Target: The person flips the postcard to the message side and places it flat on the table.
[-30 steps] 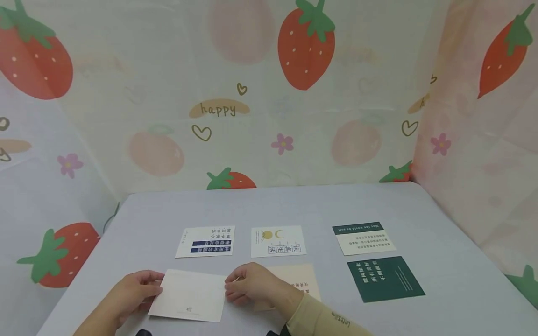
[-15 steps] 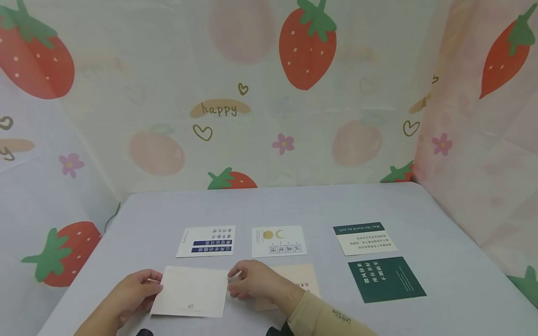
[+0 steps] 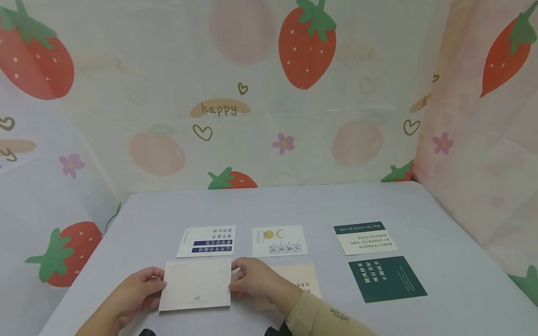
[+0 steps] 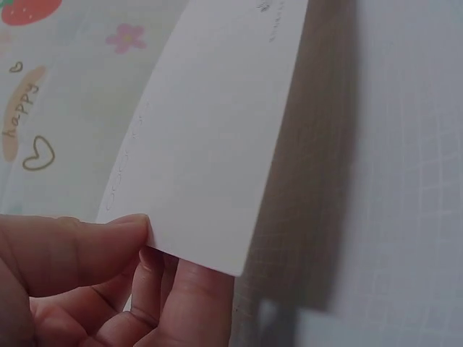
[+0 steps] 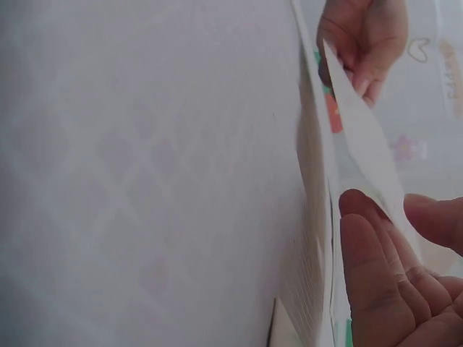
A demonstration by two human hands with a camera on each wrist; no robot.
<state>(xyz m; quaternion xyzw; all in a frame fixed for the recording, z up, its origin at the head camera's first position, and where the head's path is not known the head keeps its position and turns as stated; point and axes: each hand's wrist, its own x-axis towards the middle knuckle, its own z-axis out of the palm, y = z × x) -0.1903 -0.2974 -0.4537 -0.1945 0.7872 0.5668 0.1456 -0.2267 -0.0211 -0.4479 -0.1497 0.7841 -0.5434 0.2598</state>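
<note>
A blank-looking white postcard (image 3: 195, 282) with a tiny printed mark near its lower edge is held between both hands, raised off the tabletop in the wrist views. My left hand (image 3: 140, 291) pinches its left edge, with the thumb (image 4: 108, 246) on the printed-mark face and fingers behind. At the right edge, my right hand (image 3: 258, 282) has its thumb and fingers around the card's border. In the right wrist view the card (image 5: 369, 141) stands edge-on between the two hands. Under the right forearm lies a cream card (image 3: 298, 275), partly hidden.
A white card with blue bars (image 3: 208, 242) and a white card with a sun and moon (image 3: 279, 240) lie just behind. On the right lie a green-topped card (image 3: 365, 239) and a dark green card (image 3: 386, 279). Strawberry-print cloth (image 3: 269, 116) surrounds the white table (image 3: 294, 205).
The postcard has turned from a slight slant to nearly level and shifted a little right and away from the person. The right hand has moved slightly away too; the other cards stay put.
</note>
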